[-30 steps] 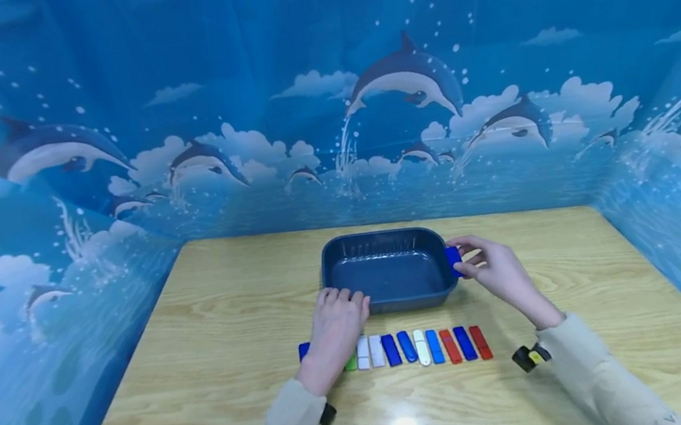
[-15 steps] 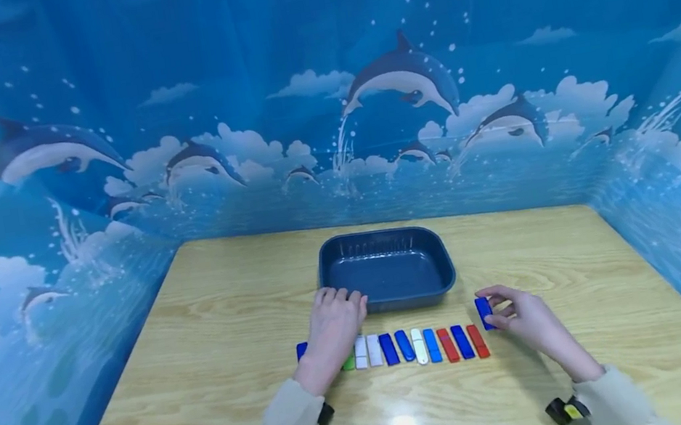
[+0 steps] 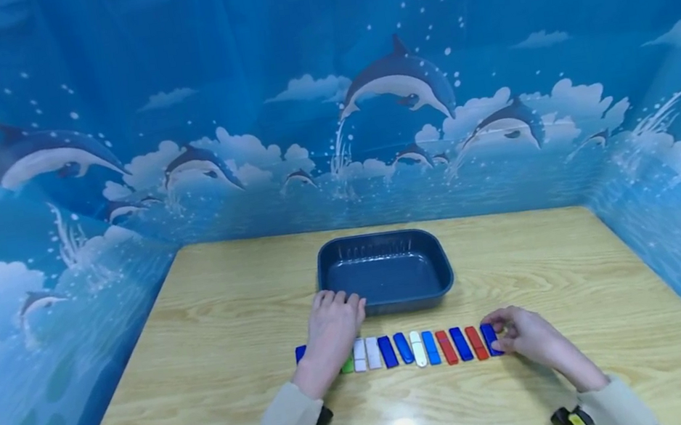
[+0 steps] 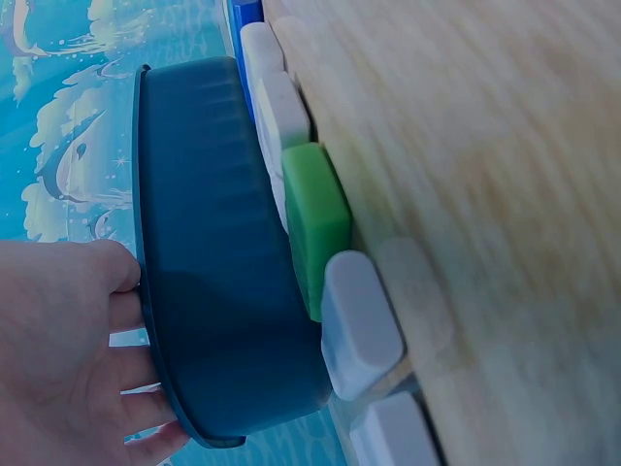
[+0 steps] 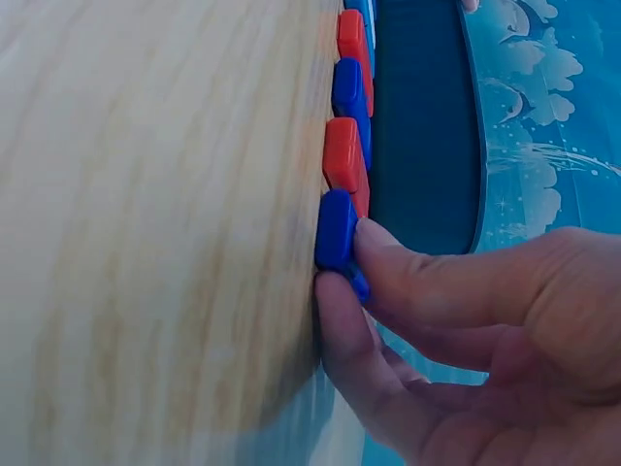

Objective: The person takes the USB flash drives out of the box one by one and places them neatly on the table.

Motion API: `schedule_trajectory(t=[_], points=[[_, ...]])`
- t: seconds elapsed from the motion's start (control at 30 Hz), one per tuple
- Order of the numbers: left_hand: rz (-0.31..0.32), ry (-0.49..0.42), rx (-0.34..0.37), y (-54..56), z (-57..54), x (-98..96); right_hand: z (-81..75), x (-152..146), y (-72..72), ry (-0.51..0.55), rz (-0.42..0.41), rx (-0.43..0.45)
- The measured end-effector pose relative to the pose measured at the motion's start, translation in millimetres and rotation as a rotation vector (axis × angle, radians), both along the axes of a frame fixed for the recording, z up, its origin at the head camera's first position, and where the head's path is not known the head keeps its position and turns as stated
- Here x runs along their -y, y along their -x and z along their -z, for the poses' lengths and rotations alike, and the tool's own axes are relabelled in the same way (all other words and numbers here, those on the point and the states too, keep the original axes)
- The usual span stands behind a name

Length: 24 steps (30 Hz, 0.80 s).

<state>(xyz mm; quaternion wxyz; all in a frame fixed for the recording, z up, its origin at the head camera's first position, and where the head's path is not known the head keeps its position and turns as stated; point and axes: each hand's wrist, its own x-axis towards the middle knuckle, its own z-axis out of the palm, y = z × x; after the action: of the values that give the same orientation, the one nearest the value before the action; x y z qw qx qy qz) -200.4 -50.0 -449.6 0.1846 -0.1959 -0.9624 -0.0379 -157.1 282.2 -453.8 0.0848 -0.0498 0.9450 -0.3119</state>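
Note:
My right hand [image 3: 526, 337] pinches a blue USB stick [image 3: 490, 340] between thumb and fingers at the right end of a row of sticks. In the right wrist view this blue stick [image 5: 336, 230] sits beside a red one [image 5: 343, 153], close over the tabletop. My left hand [image 3: 333, 324] holds the near left rim of a dark blue rectangular tub [image 3: 407, 304], its fingers hooked over the edge. The tub's visible inside is bare. From the left wrist, a green stick [image 4: 315, 218] and several white ones stand out beside the tub wall.
The row of red, blue, white and green sticks lies on the wooden table [image 3: 229, 310] in front of the tub. My left forearm covers part of its left end, where a blue stick [image 3: 300, 353] shows. A dolphin-print curtain [image 3: 220, 113] encloses the table's back and sides.
My right hand has carried the blue USB stick from the tub's right side down to the right end of the row. The left hand has stayed on the rim.

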Motion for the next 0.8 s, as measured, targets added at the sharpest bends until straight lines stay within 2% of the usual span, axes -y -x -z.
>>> schedule_trajectory(t=[0.1, 0.17, 0.4, 0.57, 0.63, 0.8], points=[[0.007, -0.008, -0.002, 0.3, 0.8, 0.6, -2.4, 0, -0.8, -0.007, 0.006, -0.001], [0.011, -0.009, -0.002, 0.6, 1.4, 1.7, -5.5, 1, -1.3, -0.023, 0.019, -0.032], [-0.010, 0.001, 0.011, 2.6, 0.4, 10.5, -23.4, 21, 1.8, -0.026, 0.071, -0.298], [0.026, -0.014, 0.020, 3.1, 0.0, 16.6, -35.5, 44, 4.6, -0.065, 0.056, -0.449], [0.044, -0.031, 0.046, 2.1, -0.5, 18.4, -38.8, 54, 5.2, -0.078, 0.047, -0.488], [0.048, -0.100, 0.179, -5.7, -3.6, 20.4, -39.2, 78, 6.7, -0.082, 0.008, -0.533]])
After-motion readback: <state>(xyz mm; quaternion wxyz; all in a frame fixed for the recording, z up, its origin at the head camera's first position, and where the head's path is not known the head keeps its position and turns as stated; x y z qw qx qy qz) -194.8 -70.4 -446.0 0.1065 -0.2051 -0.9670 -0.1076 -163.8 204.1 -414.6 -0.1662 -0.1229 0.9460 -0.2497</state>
